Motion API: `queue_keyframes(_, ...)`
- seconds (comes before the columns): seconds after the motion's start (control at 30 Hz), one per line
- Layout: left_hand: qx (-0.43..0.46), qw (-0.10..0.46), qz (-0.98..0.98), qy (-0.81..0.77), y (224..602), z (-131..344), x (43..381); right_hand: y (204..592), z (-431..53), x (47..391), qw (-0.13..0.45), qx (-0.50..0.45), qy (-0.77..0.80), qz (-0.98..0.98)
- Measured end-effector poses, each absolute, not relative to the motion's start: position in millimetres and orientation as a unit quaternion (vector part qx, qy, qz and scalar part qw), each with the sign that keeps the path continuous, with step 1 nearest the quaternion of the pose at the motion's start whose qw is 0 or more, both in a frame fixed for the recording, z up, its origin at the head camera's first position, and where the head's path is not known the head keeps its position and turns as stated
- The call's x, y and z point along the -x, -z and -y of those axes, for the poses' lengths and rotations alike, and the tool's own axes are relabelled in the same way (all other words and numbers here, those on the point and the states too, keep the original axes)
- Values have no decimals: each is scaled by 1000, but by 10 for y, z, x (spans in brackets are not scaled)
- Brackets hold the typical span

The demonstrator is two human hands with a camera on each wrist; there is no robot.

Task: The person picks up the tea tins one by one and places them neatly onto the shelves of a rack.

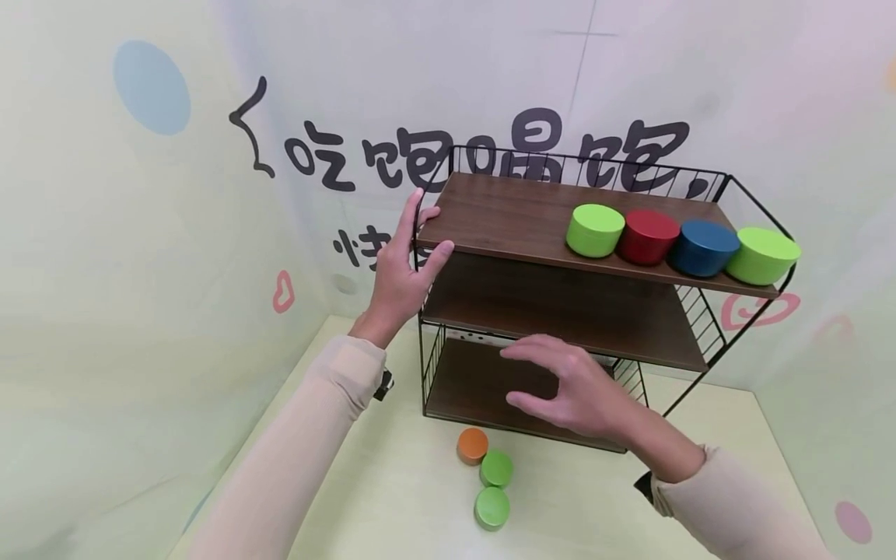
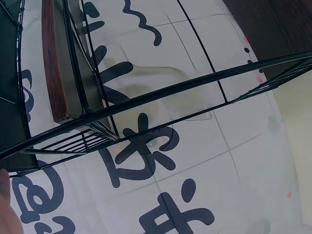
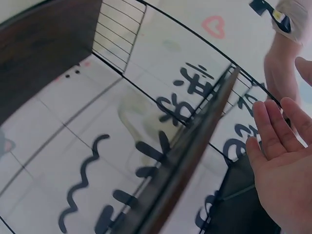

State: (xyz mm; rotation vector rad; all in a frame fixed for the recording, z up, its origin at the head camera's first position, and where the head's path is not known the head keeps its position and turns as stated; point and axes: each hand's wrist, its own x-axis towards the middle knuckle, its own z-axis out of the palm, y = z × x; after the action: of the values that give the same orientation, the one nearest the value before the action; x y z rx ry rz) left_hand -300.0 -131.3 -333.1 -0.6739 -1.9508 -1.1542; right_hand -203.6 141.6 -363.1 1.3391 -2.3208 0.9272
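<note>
My left hand (image 1: 406,268) holds the upper left side of a three-tier storage rack (image 1: 504,206) with dark wooden boards and a black wire frame. Its thumb lies by the front edge of the top board and its other fingers are at the side wire. Only a sliver of that hand (image 2: 9,209) shows in the left wrist view. My right hand (image 1: 570,385) hovers in front of the lower tiers, thumb and fingers apart, holding nothing. On the right of the top board stand a light green tin (image 1: 595,231), red tin (image 1: 649,237), blue tin (image 1: 703,249) and second light green tin (image 1: 763,257).
On the pale tabletop (image 1: 392,482) before the rack stand an orange tin (image 1: 472,446) and two green tins, one (image 1: 496,468) behind the other (image 1: 492,508). A printed cloth wall (image 1: 420,70) with dark lettering rises behind, and similar cloth hangs at both sides.
</note>
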Motion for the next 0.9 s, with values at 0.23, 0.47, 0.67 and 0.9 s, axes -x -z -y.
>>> queue_keyframes(0.23, 264, 377, 767, 448, 3324, 1320, 2997, 3892, -1367, 1993, 128, -456, -314, 823)
queue_keyframes(0.47, 266, 375, 766, 449, 3315, 1317, 2989, 4173, -1317, 1941, 86, -446, -318, 832)
queue_keyframes(0.67, 263, 374, 767, 450, 3324, 1318, 3000, 4376, -1279, 1887, 46, -429, -321, 843)
queue_keyframes(0.9, 259, 372, 769, 450, 3337, 1322, 3002, 4578, -1247, 1836, 27, -410, -333, 849)
